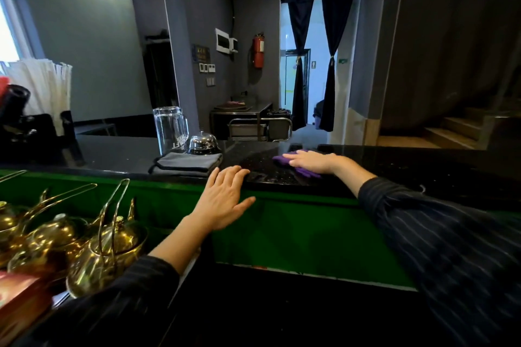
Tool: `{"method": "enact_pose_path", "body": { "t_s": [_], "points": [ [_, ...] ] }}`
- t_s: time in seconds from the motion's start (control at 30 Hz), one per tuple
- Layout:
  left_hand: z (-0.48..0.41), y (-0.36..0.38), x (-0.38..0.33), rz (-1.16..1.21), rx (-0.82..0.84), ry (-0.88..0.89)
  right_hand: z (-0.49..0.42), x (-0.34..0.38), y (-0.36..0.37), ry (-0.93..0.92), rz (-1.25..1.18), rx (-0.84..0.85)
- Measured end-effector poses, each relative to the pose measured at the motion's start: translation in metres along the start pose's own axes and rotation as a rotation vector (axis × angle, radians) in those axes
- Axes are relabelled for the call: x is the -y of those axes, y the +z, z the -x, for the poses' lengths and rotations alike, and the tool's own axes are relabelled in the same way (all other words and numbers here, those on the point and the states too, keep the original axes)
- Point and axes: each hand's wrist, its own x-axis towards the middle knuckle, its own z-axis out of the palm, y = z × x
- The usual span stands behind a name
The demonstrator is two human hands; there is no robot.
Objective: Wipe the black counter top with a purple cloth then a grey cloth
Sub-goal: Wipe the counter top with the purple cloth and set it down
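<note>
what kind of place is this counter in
Probably a cafe or restaurant service counter: a call bell and glass jug stand on the black counter top, with brass teapots below it.

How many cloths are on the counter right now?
2. The purple cloth lies under the right hand on the black counter; the folded grey cloth sits to its left, in front of the bell. No others show, though some may be hidden.
</note>
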Motion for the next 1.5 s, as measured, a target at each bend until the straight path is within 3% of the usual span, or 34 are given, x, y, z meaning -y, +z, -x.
{"method": "enact_pose_path", "body": {
  "t_s": [0.1, 0.27, 0.43, 0.5, 0.63, 0.8, 0.9, 0.97, 1.13, 1.5],
  "points": [
    [-0.005, 0.003, -0.005, -0.017, 0.026, -0.042, -0.002, 0.028, 0.007, 0.115, 0.042, -0.063],
    [-0.001, -0.010, -0.007, -0.104, 0.144, -0.028, 0.013, 0.085, 0.020, -0.092, 0.080, 0.001],
    [-0.002, -0.019, -0.009, -0.091, 0.249, -0.048, 0.057, 0.054, 0.007, -0.187, -0.053, 0.101],
    [-0.003, -0.020, -0.010, -0.101, 0.277, -0.054, 0.060, 0.029, 0.002, -0.123, -0.106, 0.091],
    [-0.008, -0.024, -0.009, -0.093, 0.314, -0.075, 0.049, 0.022, 0.009, 0.096, 0.048, -0.072],
    [-0.016, -0.040, -0.020, -0.068, 0.345, -0.141, 0.069, 0.050, 0.022, -0.039, 0.057, -0.037],
    [-0.030, -0.059, -0.040, -0.019, 0.272, -0.187, 0.100, 0.021, 0.016, -0.004, 0.028, -0.053],
    [-0.038, -0.061, -0.065, 0.003, 0.210, -0.098, 0.118, -0.014, 0.011, 0.081, -0.012, -0.068],
    [-0.052, -0.048, -0.156, 0.093, 0.415, 0.196, 0.156, -0.098, -0.002, 0.332, -0.020, -0.141],
    [-0.077, -0.009, -0.177, 0.103, 0.341, 0.196, 0.189, -0.214, -0.018, 0.608, -0.048, -0.151]
  ]
}}
